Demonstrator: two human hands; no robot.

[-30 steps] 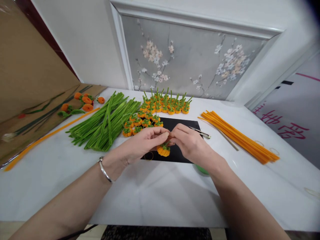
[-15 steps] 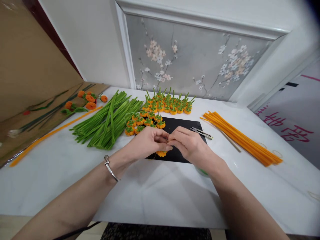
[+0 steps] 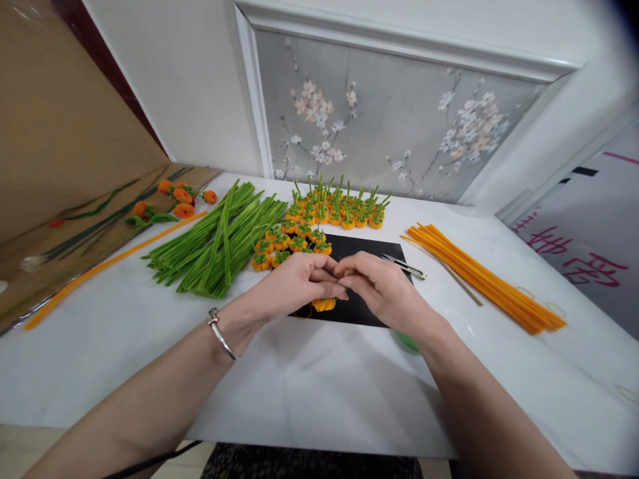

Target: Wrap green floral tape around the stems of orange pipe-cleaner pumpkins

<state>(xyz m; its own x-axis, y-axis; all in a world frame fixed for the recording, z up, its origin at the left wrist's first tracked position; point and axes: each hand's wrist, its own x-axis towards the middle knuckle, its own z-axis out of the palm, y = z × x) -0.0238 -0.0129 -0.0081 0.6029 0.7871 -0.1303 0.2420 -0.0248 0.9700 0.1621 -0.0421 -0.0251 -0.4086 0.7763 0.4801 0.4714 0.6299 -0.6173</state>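
Note:
Over a black mat [image 3: 362, 315], my left hand [image 3: 305, 281] and my right hand [image 3: 375, 285] meet with curled, pinching fingers. What sits between the fingertips is too small to make out. An orange fuzzy pumpkin shape [image 3: 324, 305] shows just beneath my left fingers; whether I grip it cannot be told. Several small orange pumpkins with green tops [image 3: 263, 260] stand beyond my left hand. Scissors [image 3: 405, 266] lie on the mat's right edge, beyond my right hand.
Green fuzzy stems [image 3: 214, 246] lie in a pile on the left of the white table [image 3: 309, 399]. Orange stems [image 3: 486, 279] lie at right. More pumpkins with upright stems [image 3: 344, 206] stand at the back. A green round object [image 3: 408, 342] is partly under my right wrist.
My right fingers have shifted slightly and curled a little differently at the left fingertips. More of the green round object shows beside my right wrist. The view has moved slightly.

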